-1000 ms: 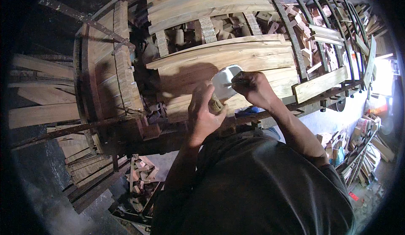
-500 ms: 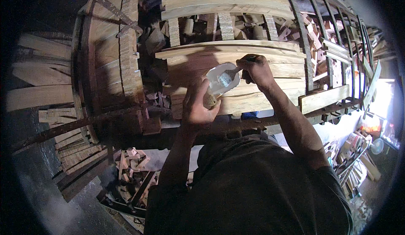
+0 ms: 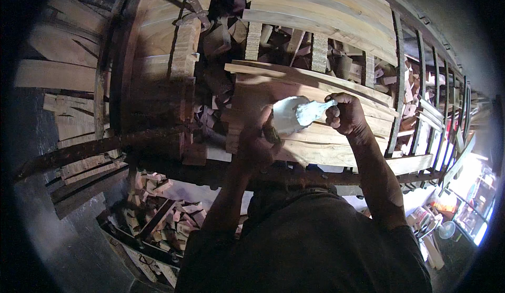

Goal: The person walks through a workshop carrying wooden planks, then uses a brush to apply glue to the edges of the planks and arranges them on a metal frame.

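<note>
My left hand [image 3: 256,144] is wrapped round a white, irregular-rimmed cup [image 3: 283,115], partly in shadow above the wooden planks [image 3: 331,148]. In my right hand [image 3: 349,116] is a flat tool [image 3: 311,112], pinched by its narrow end. Its wide end is thickly coated in a glossy white paste and lies over the cup's right rim. Whether it is a brush or a spatula I cannot tell under the coating. The inside of the cup is partly hidden behind the tool.
More planks [image 3: 321,6] lie side by side at the far end, with wood offcuts [image 3: 344,67] in the gap between. A rusty metal bar [image 3: 100,148] crosses at the left. Below it sits a pile of wood scraps [image 3: 184,219]. Metal rails [image 3: 422,72] run along the right.
The tool has come up out of the cup, its wide end now showing white paste. My head view has shifted, and both hands appear slightly further right.
</note>
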`<state>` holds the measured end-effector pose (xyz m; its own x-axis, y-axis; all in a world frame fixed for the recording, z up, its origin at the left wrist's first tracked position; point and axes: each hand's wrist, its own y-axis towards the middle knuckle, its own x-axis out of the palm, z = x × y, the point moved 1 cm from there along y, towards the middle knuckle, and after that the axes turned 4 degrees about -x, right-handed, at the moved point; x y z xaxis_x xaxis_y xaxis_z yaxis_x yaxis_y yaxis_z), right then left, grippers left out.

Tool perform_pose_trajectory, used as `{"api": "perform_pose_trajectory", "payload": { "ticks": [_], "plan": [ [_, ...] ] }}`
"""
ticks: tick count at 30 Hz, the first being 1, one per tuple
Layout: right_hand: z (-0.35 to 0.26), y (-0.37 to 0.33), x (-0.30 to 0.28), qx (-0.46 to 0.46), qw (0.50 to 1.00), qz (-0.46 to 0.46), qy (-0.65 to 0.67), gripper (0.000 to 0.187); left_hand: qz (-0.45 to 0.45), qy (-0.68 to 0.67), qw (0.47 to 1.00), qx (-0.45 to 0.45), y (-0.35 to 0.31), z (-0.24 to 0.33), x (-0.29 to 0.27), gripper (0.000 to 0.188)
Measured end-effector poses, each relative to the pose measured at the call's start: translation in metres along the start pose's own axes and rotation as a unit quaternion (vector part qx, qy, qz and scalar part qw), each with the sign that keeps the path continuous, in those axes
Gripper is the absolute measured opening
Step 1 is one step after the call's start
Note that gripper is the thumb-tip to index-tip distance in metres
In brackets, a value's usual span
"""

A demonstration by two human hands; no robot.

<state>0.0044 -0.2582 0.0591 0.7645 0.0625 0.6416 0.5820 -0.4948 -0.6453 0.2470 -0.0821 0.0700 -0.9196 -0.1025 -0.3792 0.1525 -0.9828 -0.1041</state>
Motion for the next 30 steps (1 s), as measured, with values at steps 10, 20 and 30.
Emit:
{"api": "perform_pose_trajectory", "payload": {
  "ticks": [10, 20, 30],
  "plan": [
    [0.0, 0.067, 0.099, -0.209, 0.971, 0.097, -0.071, 0.017, 0.27, 0.144, 0.932, -0.192, -0.054, -0.108, 0.033, 0.08],
    [-0.012, 0.077, 0.111, -0.188, 0.969, 0.096, -0.127, 0.019, 0.377, 0.107, 0.92, -0.023, 0.005, -0.062, 0.024, 0.061],
    [0.001, 0.074, 0.07, -0.26, 0.935, 0.113, -0.215, 0.013, 0.207, -0.019, 0.978, -0.024, -0.004, -0.051, 0.057, 0.058]
  ]
}}
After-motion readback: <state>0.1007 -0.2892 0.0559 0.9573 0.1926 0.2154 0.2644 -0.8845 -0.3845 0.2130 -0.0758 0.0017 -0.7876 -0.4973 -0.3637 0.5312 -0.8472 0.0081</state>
